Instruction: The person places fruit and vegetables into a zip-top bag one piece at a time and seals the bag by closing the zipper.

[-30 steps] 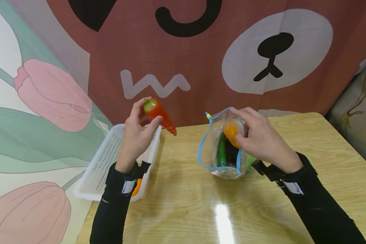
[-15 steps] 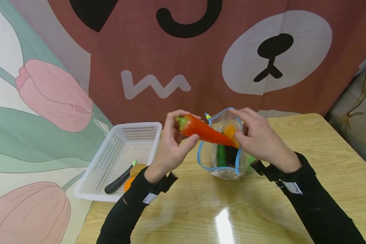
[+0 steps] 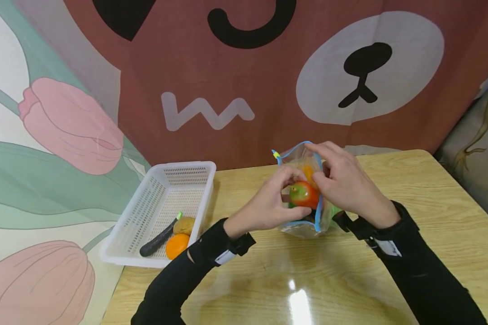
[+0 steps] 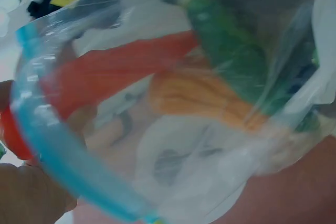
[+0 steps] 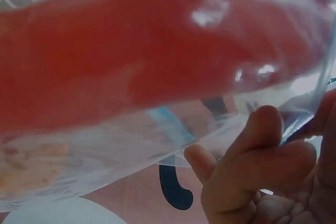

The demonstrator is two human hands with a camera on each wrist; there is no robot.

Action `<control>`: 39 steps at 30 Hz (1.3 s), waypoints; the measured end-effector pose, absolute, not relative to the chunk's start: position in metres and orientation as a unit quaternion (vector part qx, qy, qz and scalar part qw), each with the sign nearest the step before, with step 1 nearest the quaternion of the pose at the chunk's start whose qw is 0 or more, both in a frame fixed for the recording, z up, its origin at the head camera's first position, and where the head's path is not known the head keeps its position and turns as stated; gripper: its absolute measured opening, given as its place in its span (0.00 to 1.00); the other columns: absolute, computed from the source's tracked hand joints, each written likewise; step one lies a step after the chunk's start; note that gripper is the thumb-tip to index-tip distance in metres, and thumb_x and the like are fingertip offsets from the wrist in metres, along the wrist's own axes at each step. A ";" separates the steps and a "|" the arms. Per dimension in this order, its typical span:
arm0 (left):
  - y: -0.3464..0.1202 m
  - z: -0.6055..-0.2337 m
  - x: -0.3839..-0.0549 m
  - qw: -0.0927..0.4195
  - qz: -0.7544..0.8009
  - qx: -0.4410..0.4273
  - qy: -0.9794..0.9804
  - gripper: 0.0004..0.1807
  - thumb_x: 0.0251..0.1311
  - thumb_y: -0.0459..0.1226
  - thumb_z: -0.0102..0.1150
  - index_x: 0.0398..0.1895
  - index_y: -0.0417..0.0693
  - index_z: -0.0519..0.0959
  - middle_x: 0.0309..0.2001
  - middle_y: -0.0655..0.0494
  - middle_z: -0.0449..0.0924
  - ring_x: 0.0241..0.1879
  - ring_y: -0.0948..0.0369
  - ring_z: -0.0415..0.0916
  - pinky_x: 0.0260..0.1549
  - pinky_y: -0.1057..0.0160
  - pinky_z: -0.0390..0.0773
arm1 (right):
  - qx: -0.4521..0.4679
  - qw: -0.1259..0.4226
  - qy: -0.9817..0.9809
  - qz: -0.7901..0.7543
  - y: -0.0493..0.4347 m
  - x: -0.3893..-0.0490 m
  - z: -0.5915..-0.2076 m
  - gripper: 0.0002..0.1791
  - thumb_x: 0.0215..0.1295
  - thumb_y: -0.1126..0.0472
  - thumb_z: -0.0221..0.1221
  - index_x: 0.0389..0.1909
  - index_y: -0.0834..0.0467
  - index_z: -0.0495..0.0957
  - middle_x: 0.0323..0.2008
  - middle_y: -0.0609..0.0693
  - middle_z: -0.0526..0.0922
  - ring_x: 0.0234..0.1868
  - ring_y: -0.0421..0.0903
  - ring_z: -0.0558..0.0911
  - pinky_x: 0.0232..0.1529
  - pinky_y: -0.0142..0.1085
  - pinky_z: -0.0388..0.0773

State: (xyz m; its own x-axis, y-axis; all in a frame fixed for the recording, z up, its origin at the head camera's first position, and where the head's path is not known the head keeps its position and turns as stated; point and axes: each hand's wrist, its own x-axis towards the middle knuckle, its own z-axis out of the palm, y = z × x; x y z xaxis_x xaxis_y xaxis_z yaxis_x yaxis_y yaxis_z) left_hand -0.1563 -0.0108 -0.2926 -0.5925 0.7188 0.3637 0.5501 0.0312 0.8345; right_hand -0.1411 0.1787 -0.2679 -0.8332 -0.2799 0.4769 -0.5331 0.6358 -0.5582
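Note:
In the head view my left hand (image 3: 270, 203) grips a red chili pepper (image 3: 304, 197) by its green stem end, at the mouth of a clear zip bag (image 3: 300, 231) with a blue rim. Through the plastic, the left wrist view shows the pepper's red body (image 4: 126, 69) inside the bag, beside an orange ridged vegetable (image 4: 197, 98) and a long green vegetable (image 4: 228, 45). My right hand (image 3: 347, 185) pinches the bag's right rim and holds the mouth apart. Red pepper flesh (image 5: 142, 51) fills much of the right wrist view. The pepper's tip is hidden in the head view.
A white perforated basket (image 3: 124, 225) stands to the left on the wooden table (image 3: 244, 280). In it lie a dark eggplant (image 3: 159, 239), a brown potato-like item (image 3: 184, 225) and an orange (image 3: 177, 246). Something green (image 3: 334, 215) shows beside the bag. A bear-printed cloth (image 3: 268, 81) hangs behind.
My left hand has carried the pepper rightward from above the basket, and the pepper's tapered end has gone down into the bag. My right hand has stayed on the bag's rim.

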 end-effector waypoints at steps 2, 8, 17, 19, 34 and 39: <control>-0.007 -0.297 -0.162 0.088 0.517 0.449 0.723 0.25 0.51 0.26 0.66 0.51 0.39 0.66 0.50 0.48 0.66 0.46 0.62 0.71 0.40 0.66 0.79 | 0.231 0.177 -0.885 0.362 0.179 -0.141 -0.268 0.29 0.58 0.73 0.50 0.64 0.65 0.67 0.48 0.55 0.73 0.19 0.42 0.64 0.18 0.33 0.62; 0.004 -0.312 -0.177 0.028 0.350 0.494 0.796 0.28 0.49 0.33 0.71 0.54 0.43 0.71 0.47 0.55 0.75 0.44 0.65 0.71 0.44 0.74 0.70 | 0.238 0.172 -0.879 0.375 0.178 -0.140 -0.268 0.29 0.58 0.73 0.49 0.64 0.63 0.67 0.49 0.54 0.73 0.18 0.41 0.65 0.18 0.32 0.62; 0.019 -0.320 -0.178 0.053 0.210 0.489 0.845 0.19 0.54 0.38 0.68 0.46 0.43 0.74 0.36 0.55 0.69 0.36 0.64 0.70 0.34 0.77 0.66 | 0.246 0.171 -0.873 0.385 0.177 -0.139 -0.269 0.28 0.60 0.73 0.48 0.64 0.63 0.67 0.50 0.54 0.73 0.17 0.40 0.65 0.17 0.32 0.62; 0.017 -0.318 -0.179 0.083 0.245 0.481 0.838 0.14 0.55 0.34 0.66 0.42 0.42 0.74 0.37 0.54 0.70 0.36 0.66 0.74 0.35 0.78 0.69 | 0.244 0.174 -0.873 0.386 0.177 -0.139 -0.269 0.29 0.59 0.73 0.48 0.64 0.63 0.67 0.50 0.54 0.73 0.17 0.40 0.66 0.17 0.32 0.62; 0.001 -0.297 -0.177 0.025 0.274 0.502 0.820 0.02 0.60 0.30 0.61 0.34 0.43 0.77 0.34 0.56 0.78 0.35 0.67 0.77 0.35 0.78 0.71 | 0.238 0.165 -0.871 0.397 0.180 -0.140 -0.271 0.27 0.62 0.72 0.48 0.65 0.64 0.66 0.49 0.55 0.73 0.22 0.43 0.72 0.20 0.32 0.66; -0.047 -0.266 -0.182 -0.065 0.349 0.461 0.813 0.02 0.58 0.30 0.62 0.32 0.44 0.81 0.31 0.57 0.80 0.30 0.68 0.77 0.31 0.72 0.76 | 0.233 0.160 -0.873 0.397 0.181 -0.140 -0.270 0.27 0.63 0.71 0.48 0.65 0.63 0.66 0.51 0.56 0.72 0.22 0.44 0.70 0.20 0.32 0.66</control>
